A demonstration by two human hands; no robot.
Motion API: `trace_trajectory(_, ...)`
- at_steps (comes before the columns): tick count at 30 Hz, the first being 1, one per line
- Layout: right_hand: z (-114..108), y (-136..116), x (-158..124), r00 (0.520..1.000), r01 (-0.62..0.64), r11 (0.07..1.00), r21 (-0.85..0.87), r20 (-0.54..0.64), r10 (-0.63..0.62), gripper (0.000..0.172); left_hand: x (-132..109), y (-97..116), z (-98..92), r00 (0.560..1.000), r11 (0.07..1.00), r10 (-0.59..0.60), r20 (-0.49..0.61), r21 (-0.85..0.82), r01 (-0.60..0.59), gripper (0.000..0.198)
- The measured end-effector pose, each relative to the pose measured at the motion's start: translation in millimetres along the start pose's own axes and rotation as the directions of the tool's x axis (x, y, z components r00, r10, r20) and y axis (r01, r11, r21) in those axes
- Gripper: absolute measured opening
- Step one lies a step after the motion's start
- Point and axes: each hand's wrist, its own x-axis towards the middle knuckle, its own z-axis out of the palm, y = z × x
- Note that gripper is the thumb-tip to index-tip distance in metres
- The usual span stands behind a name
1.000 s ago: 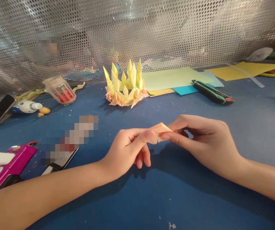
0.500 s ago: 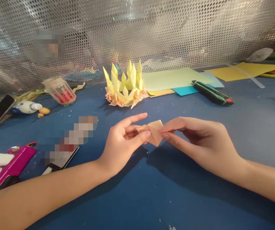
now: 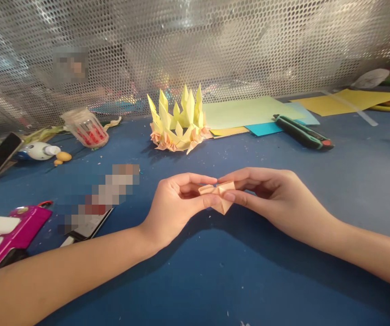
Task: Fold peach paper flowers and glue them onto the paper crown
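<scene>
Between my two hands is a small folded piece of peach origami paper (image 3: 224, 208), its pointed end facing down toward me. My left hand (image 3: 177, 203) pinches its left side, thumb in front and fingers behind. On the other side, my right hand (image 3: 272, 194) grips it between thumb and fingers. Both thumbs nearly meet on the front face, and parts of the folds are hidden by the fingers. Beyond the hands stands a yellow paper crown (image 3: 179, 122) with tall points and peach folded pieces around its base.
Behind the crown lie pale green sheets (image 3: 249, 111), a blue sheet (image 3: 264, 129) and a yellow sheet (image 3: 344, 106). A dark green utility knife (image 3: 303, 132) rests on them. At left are a plastic cup (image 3: 86, 129), a phone (image 3: 88, 228) and a magenta glue gun (image 3: 21, 231). Metal mesh (image 3: 249, 45) rises behind.
My right hand has shifted left, its thumb now on the front of the paper. My left index finger has curled down behind it. The folded paper has turned and sits slightly lower.
</scene>
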Motion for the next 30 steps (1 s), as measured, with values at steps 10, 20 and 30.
trace_trajectory(10,-0.5,2.2,-2.8,0.988,0.076,0.997,0.019,-0.138,-0.072,0.015,2.0,3.4,1.5,1.0,0.999,-0.001,0.011,-0.047,0.002,0.015)
trace_trajectory(20,0.1,1.1,-5.7,0.991,0.056,0.997,-0.047,-0.123,-0.061,0.025,0.7,3.7,0.3,0.998,0.999,0.008,0.068,0.036,-0.011,0.005)
trace_trajectory(30,1.3,2.5,-8.4,0.989,0.087,0.993,-0.076,-0.11,-0.095,0.017,-1.1,2.7,1.4,0.995,0.999,0.002,0.102,0.041,-0.007,0.007)
